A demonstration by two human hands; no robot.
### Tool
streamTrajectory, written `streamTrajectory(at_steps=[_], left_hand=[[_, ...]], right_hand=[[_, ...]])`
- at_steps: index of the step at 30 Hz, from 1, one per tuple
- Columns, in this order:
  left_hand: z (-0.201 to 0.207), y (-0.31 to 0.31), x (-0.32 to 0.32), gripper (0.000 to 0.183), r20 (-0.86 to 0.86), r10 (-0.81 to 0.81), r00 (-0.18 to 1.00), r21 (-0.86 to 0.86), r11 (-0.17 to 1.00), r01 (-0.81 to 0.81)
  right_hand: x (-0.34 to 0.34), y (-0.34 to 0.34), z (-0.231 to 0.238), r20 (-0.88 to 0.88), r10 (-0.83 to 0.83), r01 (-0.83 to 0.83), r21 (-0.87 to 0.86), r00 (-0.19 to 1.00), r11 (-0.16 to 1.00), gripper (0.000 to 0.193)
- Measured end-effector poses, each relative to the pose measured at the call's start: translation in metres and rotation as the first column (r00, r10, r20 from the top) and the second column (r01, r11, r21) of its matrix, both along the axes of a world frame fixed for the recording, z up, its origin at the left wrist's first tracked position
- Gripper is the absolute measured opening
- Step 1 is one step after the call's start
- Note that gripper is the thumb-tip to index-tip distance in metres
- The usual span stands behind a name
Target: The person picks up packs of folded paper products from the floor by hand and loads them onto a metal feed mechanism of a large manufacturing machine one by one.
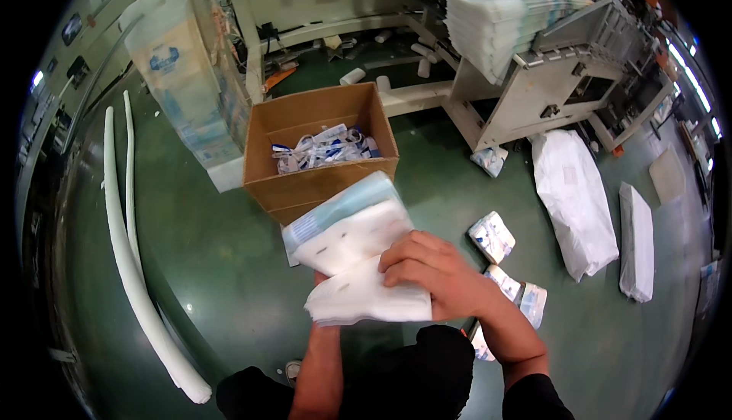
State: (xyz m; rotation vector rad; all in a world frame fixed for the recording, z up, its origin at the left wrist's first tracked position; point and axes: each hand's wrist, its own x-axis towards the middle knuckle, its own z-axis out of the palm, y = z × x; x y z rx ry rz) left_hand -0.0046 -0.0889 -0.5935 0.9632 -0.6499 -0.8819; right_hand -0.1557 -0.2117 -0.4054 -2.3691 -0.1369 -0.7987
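Note:
A stack of thin plastic bags [352,235], white with a pale blue printed end and small dark slots, is held up in front of me. My right hand [436,271] is closed on its right side, with curled fingers pressing the upper layers, which fold up in the middle. From below, my left hand [320,276] holds the stack; most of it is hidden under the bags, with only a bit showing at the left edge. Just beyond the stack stands an open cardboard box [320,183] with a heap of crumpled white and blue plastic scraps [328,149] inside.
Long white foam tubes [145,298] lie on the green floor at left. A tall bagged stack [179,69] stands behind them. At right are small wrapped packs [492,237], a white plastic sack [573,202] and a metal machine frame [545,99] loaded with more bags [503,19].

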Motion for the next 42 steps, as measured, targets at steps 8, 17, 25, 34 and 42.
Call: streamTrajectory(at_steps=[8,17,25,34,42], left_hand=[[0.061,0.015,0.036,0.085,0.082,-0.041,0.996,0.383,0.924,0.006],[0.230,0.038,0.108,0.063,0.351,-0.122,0.928,0.220,0.974,0.045],[0.285,0.084,0.142,0.043,0.251,0.149,0.956,0.001,0.988,-0.155],[0.322,0.150,0.169,0.031,0.351,0.438,0.827,-0.188,0.899,-0.397],[0.348,0.136,0.239,0.027,0.349,0.441,0.827,-0.252,0.894,-0.371]], right_hand=[[0.045,-0.019,0.015,-0.077,0.047,-0.016,0.354,0.996,0.935,0.023],[0.116,-0.001,0.060,-0.093,0.188,-0.109,0.541,0.978,0.834,0.015],[0.163,0.040,0.104,-0.011,0.243,-0.169,0.691,0.970,0.703,0.026],[0.212,0.089,0.141,0.016,0.381,-0.237,0.807,0.924,0.540,0.049],[0.272,0.102,0.159,0.224,0.107,-0.230,0.650,0.969,0.724,0.032]])
